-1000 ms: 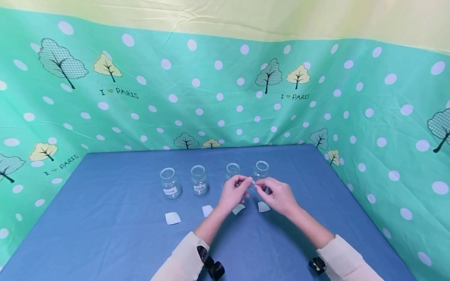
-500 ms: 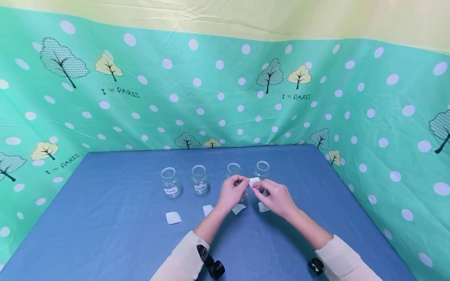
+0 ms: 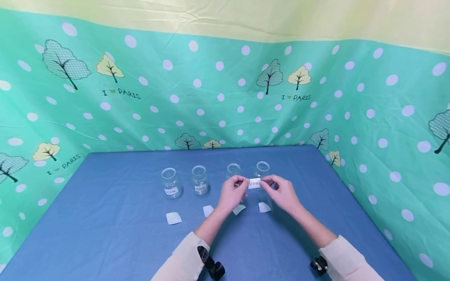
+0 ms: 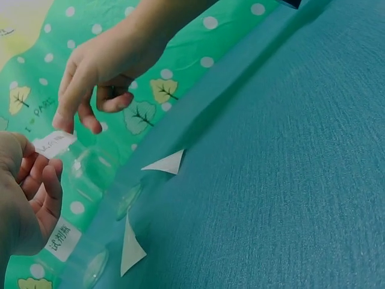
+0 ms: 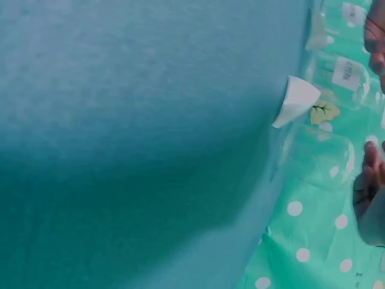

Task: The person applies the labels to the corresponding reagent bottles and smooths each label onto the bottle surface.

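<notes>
A small white label (image 3: 254, 183) with dark handwriting is stretched between both hands, in front of the rightmost glass jar (image 3: 262, 168). My left hand (image 3: 232, 194) pinches its left end; my right hand (image 3: 284, 195) pinches its right end between thumb and forefinger. In the left wrist view the label (image 4: 54, 143) spans the fingertips of both hands. That rightmost jar (image 5: 319, 155) shows no label in the right wrist view. Beside it stands another glass jar (image 3: 233, 168), partly hidden by my left hand; its stuck-on label (image 5: 347, 73) shows in the right wrist view.
Two more labelled glass jars, a far-left one (image 3: 170, 180) and its neighbour (image 3: 199, 178), stand in the row. Several white paper pieces lie before the jars, among them a left piece (image 3: 174, 218) and a right piece (image 3: 264, 207). A patterned curtain (image 3: 218, 97) rises behind the blue table (image 3: 105, 234).
The label, barely visible between the fingers at first, has turned its written face toward the head camera. My right hand has shifted its grip to the label's right end; my left stays nearly still.
</notes>
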The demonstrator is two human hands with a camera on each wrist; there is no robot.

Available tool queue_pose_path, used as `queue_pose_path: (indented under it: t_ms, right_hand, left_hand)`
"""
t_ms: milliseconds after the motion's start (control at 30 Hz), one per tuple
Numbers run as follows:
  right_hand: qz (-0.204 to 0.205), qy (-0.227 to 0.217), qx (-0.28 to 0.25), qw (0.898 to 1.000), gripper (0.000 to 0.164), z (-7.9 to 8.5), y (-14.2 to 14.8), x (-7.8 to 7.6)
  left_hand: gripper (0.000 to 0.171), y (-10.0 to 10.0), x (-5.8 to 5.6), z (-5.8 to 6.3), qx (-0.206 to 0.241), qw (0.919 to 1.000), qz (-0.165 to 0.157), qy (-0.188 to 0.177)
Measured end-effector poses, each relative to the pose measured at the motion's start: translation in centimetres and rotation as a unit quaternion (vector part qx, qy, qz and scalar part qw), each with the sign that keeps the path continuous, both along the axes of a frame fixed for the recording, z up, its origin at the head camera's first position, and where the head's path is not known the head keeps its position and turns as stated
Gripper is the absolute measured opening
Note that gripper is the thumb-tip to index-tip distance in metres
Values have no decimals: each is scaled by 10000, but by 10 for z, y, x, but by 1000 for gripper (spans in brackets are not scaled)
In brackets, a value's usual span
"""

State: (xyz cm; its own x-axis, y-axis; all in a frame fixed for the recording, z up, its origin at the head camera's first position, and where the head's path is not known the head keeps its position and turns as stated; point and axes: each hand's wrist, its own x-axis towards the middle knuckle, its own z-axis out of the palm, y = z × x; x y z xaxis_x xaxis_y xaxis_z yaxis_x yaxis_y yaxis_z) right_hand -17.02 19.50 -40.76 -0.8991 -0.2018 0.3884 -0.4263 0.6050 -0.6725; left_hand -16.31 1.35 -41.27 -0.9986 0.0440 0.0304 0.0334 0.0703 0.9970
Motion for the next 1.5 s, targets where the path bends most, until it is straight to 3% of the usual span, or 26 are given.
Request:
queue_pose_path:
  t_ms: [133,267,667,833,1000,1167,1500]
  right_hand:
    - [-82,-1160,-410,9924,26,4,3,-3]
    - [53,-1558,-601,9859,27,4,8,-5]
    - [160,-1581,-542,9858,21,-4,24,-13]
    - [153,-1546,-464,9868,22,-11,31,-18]
    - [109,-1540,-385,9873,23,-16,36,-23]
    - [-32,-1602,-240,9868,22,-21,38,-26]
    - [-134,-1657,-117,9860,22,-27,37,-32]
  left_hand:
    - [23,2,0,-2,-74,9999,-47,56]
    - [21,6,-1,-3,-175,9998,-43,64]
    - [14,23,-2,-10,-781,9950,214,583]
    - [11,30,-3,-12,-1301,9849,417,1060]
    - [10,37,-7,-14,-1766,9802,549,710]
    - [8,44,-12,-19,-2116,9723,743,660]
    - [8,49,-17,-28,-2066,9718,970,592]
